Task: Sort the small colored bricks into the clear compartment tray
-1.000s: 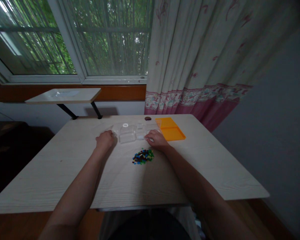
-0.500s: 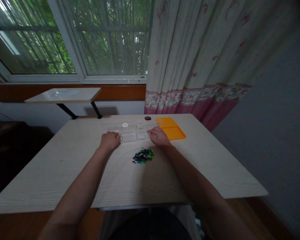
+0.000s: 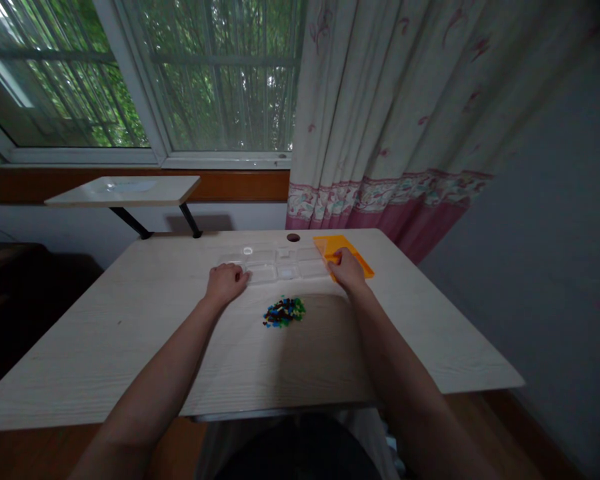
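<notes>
A clear plastic compartment box [image 3: 263,273] lies on the table, its right end overlapping an orange tray [image 3: 356,252]. My left hand [image 3: 227,283] is closed at the box's near left corner, fingers curled and thumb against the edge. At the other end, my right hand [image 3: 349,269] pinches the box's right edge, above the tray; the exact fingertip contact is hard to see. In front of the box lies a small pile of tiny coloured pieces [image 3: 284,312], blue, green, yellow and dark brown, touched by neither hand.
The pale wooden table [image 3: 145,340] has a round dark cable hole [image 3: 293,237] near its back edge. A raised shelf [image 3: 125,190] on black legs stands at the back left. Behind the table hang a window and a floral curtain [image 3: 370,133].
My right hand has moved right, from the box's middle to its right end over the orange tray. My left hand and the box have shifted slightly right. The pile is unchanged.
</notes>
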### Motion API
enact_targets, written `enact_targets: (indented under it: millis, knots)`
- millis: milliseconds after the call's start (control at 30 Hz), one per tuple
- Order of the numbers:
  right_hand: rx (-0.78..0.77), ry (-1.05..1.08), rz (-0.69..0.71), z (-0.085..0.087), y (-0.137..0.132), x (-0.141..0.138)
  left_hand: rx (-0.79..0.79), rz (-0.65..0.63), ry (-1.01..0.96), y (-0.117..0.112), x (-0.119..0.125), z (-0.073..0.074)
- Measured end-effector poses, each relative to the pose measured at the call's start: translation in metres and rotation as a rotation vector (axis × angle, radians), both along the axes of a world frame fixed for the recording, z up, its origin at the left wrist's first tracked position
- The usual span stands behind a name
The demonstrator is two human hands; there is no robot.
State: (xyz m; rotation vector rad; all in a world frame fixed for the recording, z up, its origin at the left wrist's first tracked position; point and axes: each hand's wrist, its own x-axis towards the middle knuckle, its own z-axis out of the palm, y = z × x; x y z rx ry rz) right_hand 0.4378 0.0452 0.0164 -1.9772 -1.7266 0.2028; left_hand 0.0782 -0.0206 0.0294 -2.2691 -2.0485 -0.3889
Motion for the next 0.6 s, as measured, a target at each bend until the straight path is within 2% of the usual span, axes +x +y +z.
enact_targets:
  millis: [100,400,600]
  knots:
    - [-0.072,-0.014,-0.011,0.005,-0.004,-0.002,0.054,-0.026,-0.007,0.003,0.006,-0.004]
    - [-0.010,-0.102,0.017,0.004,-0.008,-0.005,0.093,-0.139,0.020,0.005,0.021,-0.003]
    - [-0.041,-0.115,0.067,0.002,-0.005,-0.001,0.089,-0.113,0.015,0.003,0.021,-0.003]
